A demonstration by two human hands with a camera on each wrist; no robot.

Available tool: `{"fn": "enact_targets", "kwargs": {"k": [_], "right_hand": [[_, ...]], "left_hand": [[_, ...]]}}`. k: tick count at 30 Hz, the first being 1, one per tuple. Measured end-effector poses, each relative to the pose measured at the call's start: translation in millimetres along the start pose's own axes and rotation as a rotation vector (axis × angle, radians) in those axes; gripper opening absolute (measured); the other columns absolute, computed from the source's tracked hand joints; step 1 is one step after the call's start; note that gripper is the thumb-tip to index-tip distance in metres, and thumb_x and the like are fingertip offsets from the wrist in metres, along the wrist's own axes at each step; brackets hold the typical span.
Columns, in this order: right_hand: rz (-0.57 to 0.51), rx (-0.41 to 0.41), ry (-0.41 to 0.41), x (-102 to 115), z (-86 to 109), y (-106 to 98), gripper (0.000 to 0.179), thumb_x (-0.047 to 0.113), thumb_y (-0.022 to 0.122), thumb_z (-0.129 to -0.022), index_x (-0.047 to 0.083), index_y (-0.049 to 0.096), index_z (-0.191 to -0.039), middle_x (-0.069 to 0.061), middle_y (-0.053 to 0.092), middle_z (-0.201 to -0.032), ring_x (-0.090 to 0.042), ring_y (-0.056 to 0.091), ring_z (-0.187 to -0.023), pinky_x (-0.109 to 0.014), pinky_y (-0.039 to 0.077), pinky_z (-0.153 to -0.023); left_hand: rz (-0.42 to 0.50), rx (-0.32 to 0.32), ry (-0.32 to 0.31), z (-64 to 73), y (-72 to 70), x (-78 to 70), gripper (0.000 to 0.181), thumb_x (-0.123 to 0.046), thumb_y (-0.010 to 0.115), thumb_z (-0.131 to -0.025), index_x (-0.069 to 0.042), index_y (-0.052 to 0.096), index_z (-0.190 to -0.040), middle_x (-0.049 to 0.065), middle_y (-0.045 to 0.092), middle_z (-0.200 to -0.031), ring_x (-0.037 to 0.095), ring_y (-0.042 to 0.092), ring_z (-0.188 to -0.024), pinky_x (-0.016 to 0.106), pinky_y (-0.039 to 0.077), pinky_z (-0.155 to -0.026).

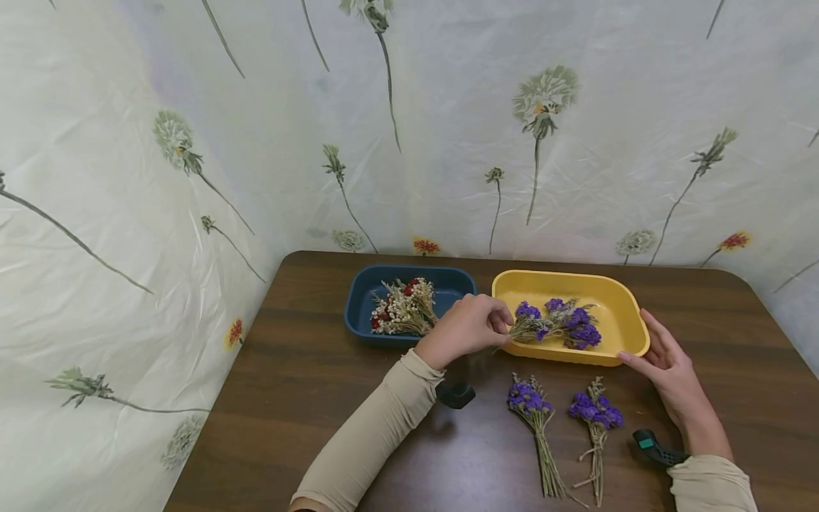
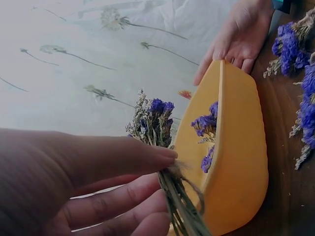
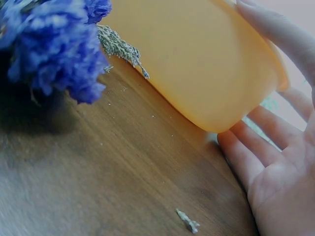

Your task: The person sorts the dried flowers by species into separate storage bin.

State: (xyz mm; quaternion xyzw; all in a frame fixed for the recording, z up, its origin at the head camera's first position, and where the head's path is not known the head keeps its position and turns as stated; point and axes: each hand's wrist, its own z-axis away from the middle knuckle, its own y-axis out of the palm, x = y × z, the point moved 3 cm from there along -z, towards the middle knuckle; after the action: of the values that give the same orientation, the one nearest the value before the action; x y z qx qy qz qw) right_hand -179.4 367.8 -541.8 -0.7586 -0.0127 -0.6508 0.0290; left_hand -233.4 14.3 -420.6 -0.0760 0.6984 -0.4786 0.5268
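Observation:
My left hand (image 1: 470,323) pinches the tied stems of a small bunch of dried purple flowers (image 2: 156,115) between thumb and fingers. That bunch is over the left end of a yellow tray (image 1: 617,313), its blooms pointing right. Inside the tray lie more purple dried flowers (image 1: 581,327). At the tray's right end, my right hand (image 1: 672,373) grips the corner, thumb at the near side and fingers around the outside, as the right wrist view (image 3: 275,162) shows. Part of the held stems is hidden by the left fingers in the head view.
Two purple bunches, one on the left (image 1: 531,402) and one tied with twine (image 1: 596,412), lie on the brown table (image 1: 288,419) before the tray. Left of it, a blue tray (image 1: 451,281) contains white and red dried flowers (image 1: 403,309). A flower-printed curtain (image 1: 435,178) hangs behind.

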Motion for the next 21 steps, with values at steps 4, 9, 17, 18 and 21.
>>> {"fn": "enact_targets", "kwargs": {"k": [4,9,17,18,21], "right_hand": [[0.004,-0.001,0.001,-1,0.4,-1,0.085,-0.009,0.060,-0.099,0.019,0.018,-0.167,0.006,0.028,-0.171,0.012,0.057,-0.124,-0.004,0.047,-0.093],[0.004,-0.001,0.008,-1,0.5,-2,0.085,-0.009,0.060,-0.099,0.019,0.018,-0.167,0.006,0.028,-0.171,0.012,0.057,-0.124,-0.004,0.047,-0.093],[-0.003,0.000,0.017,-1,1.0,-2,0.085,-0.009,0.060,-0.099,0.020,0.018,-0.167,0.004,0.025,-0.172,0.012,0.056,-0.125,-0.005,0.048,-0.093],[-0.008,0.000,0.017,-1,1.0,-2,0.085,-0.009,0.059,-0.099,0.020,0.018,-0.167,0.004,0.026,-0.172,0.011,0.056,-0.125,-0.005,0.048,-0.093],[-0.022,0.000,0.021,1,0.2,-1,0.084,-0.008,0.059,-0.099,0.020,0.018,-0.167,0.005,0.028,-0.171,0.010,0.058,-0.124,-0.006,0.049,-0.092]], "left_hand": [[-0.025,0.002,-0.018,-13.9,2.1,0.2,0.015,-0.020,0.081,-0.091,-0.017,0.076,-0.104,-0.011,0.074,-0.086,0.001,0.064,-0.079,0.017,0.050,-0.073],[-0.048,-0.016,-0.030,-27.9,5.3,0.2,0.014,-0.022,0.081,-0.091,-0.019,0.076,-0.103,-0.012,0.074,-0.085,0.002,0.065,-0.081,0.020,0.051,-0.078],[-0.036,-0.047,-0.056,-42.2,13.0,0.3,0.013,-0.023,0.081,-0.091,-0.020,0.077,-0.103,-0.012,0.072,-0.084,0.002,0.063,-0.078,0.020,0.051,-0.075],[-0.036,-0.057,-0.061,-44.4,13.3,1.0,0.013,-0.023,0.081,-0.091,-0.020,0.077,-0.103,-0.012,0.072,-0.084,0.002,0.063,-0.077,0.020,0.051,-0.073],[-0.028,-0.087,-0.069,-51.0,13.8,3.3,0.013,-0.024,0.082,-0.091,-0.019,0.077,-0.102,-0.011,0.071,-0.084,0.002,0.061,-0.076,0.019,0.049,-0.069]]}}
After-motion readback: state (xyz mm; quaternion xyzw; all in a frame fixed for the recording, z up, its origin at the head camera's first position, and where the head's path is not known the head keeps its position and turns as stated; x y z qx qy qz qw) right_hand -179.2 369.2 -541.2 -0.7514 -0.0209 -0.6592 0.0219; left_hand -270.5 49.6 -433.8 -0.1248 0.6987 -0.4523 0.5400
